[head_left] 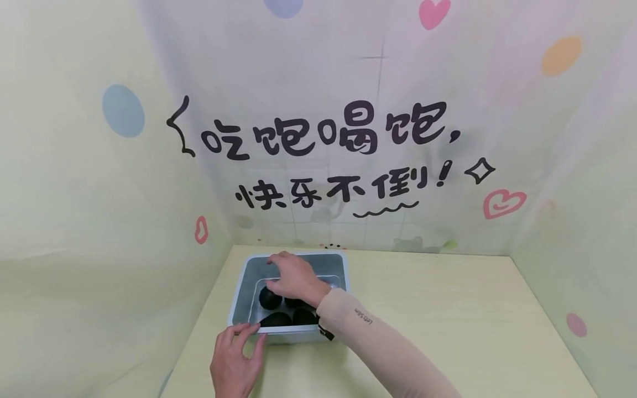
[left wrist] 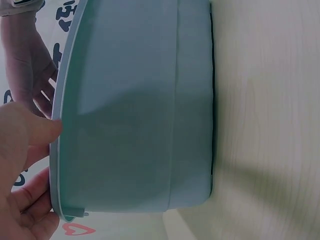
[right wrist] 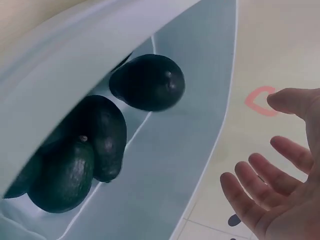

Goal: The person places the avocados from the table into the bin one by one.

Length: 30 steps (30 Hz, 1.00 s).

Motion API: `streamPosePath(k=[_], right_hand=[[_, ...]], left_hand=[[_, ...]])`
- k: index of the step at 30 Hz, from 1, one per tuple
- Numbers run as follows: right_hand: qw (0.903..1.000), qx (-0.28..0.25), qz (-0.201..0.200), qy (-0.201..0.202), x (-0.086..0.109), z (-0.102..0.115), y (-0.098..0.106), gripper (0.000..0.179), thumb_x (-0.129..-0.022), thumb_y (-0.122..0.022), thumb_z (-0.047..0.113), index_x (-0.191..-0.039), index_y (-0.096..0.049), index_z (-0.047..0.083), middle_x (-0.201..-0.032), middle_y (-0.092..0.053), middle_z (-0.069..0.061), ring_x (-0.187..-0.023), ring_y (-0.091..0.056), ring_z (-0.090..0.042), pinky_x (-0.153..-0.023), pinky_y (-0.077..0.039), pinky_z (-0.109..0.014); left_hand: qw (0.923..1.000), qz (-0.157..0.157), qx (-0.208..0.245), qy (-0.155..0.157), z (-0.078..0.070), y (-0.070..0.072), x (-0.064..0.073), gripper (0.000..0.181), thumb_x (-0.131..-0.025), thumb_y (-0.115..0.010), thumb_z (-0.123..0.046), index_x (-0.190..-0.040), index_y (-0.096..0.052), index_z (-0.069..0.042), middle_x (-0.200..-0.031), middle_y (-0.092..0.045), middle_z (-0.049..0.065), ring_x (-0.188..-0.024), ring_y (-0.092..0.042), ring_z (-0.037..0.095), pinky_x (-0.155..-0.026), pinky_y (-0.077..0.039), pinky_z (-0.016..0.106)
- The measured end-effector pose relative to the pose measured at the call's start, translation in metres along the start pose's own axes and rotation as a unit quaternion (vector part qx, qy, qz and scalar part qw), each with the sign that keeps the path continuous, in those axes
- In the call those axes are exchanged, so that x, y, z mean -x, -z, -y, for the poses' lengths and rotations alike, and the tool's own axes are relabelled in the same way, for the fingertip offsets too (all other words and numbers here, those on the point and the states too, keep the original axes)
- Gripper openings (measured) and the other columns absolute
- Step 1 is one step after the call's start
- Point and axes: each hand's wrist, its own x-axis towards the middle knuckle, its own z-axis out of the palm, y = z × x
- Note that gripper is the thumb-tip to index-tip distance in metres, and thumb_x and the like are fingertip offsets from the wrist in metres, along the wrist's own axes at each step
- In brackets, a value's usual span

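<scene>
A grey-blue plastic bin (head_left: 239, 293) stands on the table with several dark green avocados (right wrist: 155, 82) lying on its bottom. My left hand (head_left: 235, 354) grips the bin's near left rim, the thumb on the outer side and the other fingers over the edge. In the left wrist view, the thumb (left wrist: 45, 130) overlaps the rim. My right hand (head_left: 296, 279) reaches over the bin from the right, above the avocados. Its fingers (right wrist: 272, 172) are spread and loosely bent with nothing between them, and part of the avocados is hidden beneath that hand in the head view.
The pale wood-grain table (head_left: 433, 309) extends to the right of the bin. A printed cloth (head_left: 318, 66) with black lettering and coloured shapes hangs behind it and along both sides. The bin stands near the table's back left corner.
</scene>
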Motion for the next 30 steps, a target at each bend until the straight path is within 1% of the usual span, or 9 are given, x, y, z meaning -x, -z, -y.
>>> streamPosePath(k=[3, 8, 15, 19, 25, 30], right_hand=[[0.9999, 0.008, 0.005, 0.006, 0.002, -0.004, -0.001, 0.043, -0.1, -0.073, 0.034, -0.139, -0.068, 0.019, -0.143, -0.067, -0.003, -0.123, -0.069, -0.021, -0.1, -0.058, -0.035], [0.9997, 0.018, 0.007, 0.016, 0.004, -0.009, 0.0, 0.041, -0.1, -0.072, 0.034, -0.138, -0.069, 0.02, -0.141, -0.069, -0.002, -0.123, -0.069, -0.02, -0.098, -0.059, -0.034], [0.9994, 0.014, 0.024, 0.022, 0.012, -0.012, 0.004, 0.039, -0.102, -0.07, 0.034, -0.138, -0.069, 0.018, -0.141, -0.07, -0.001, -0.13, -0.066, -0.021, -0.103, -0.057, -0.035], [0.9995, 0.008, 0.02, 0.023, 0.016, -0.018, 0.006, 0.039, -0.102, -0.07, 0.034, -0.137, -0.069, 0.018, -0.14, -0.07, 0.0, -0.131, -0.065, -0.019, -0.107, -0.055, -0.034], [0.9996, -0.016, 0.013, 0.019, 0.029, -0.031, 0.005, 0.04, -0.101, -0.07, 0.035, -0.138, -0.069, 0.018, -0.139, -0.07, 0.001, -0.129, -0.066, -0.017, -0.107, -0.055, -0.034], [0.9995, -0.029, 0.01, 0.001, 0.044, -0.042, 0.003, 0.041, -0.102, -0.07, 0.035, -0.138, -0.069, 0.016, -0.139, -0.071, -0.002, -0.127, -0.067, -0.02, -0.106, -0.055, -0.036]], left_hand=[[0.9997, -0.017, 0.012, -0.015, 0.001, -0.002, 0.0, 0.025, -0.075, -0.094, -0.017, -0.098, -0.084, -0.015, -0.104, -0.073, 0.006, -0.104, -0.067, 0.032, -0.07, -0.058, 0.052], [0.9992, -0.026, 0.019, -0.025, 0.003, -0.005, 0.0, 0.025, -0.075, -0.093, -0.018, -0.098, -0.084, -0.015, -0.103, -0.073, 0.006, -0.103, -0.067, 0.032, -0.07, -0.057, 0.052], [0.9989, -0.031, 0.019, -0.028, 0.005, -0.007, 0.001, 0.026, -0.073, -0.094, -0.019, -0.096, -0.084, -0.015, -0.102, -0.072, 0.004, -0.1, -0.066, 0.031, -0.067, -0.056, 0.05], [0.9988, -0.031, 0.02, -0.032, 0.004, -0.008, 0.001, 0.026, -0.074, -0.094, -0.019, -0.098, -0.084, -0.015, -0.103, -0.072, 0.005, -0.101, -0.066, 0.031, -0.067, -0.056, 0.05], [0.9986, -0.033, 0.018, -0.036, 0.004, -0.007, 0.001, 0.026, -0.074, -0.093, -0.019, -0.098, -0.083, -0.015, -0.103, -0.072, 0.005, -0.101, -0.065, 0.032, -0.065, -0.056, 0.05], [0.9986, -0.037, 0.022, -0.03, 0.005, -0.008, 0.001, 0.026, -0.073, -0.093, -0.019, -0.097, -0.083, -0.013, -0.103, -0.071, 0.006, -0.1, -0.065, 0.033, -0.062, -0.055, 0.051]])
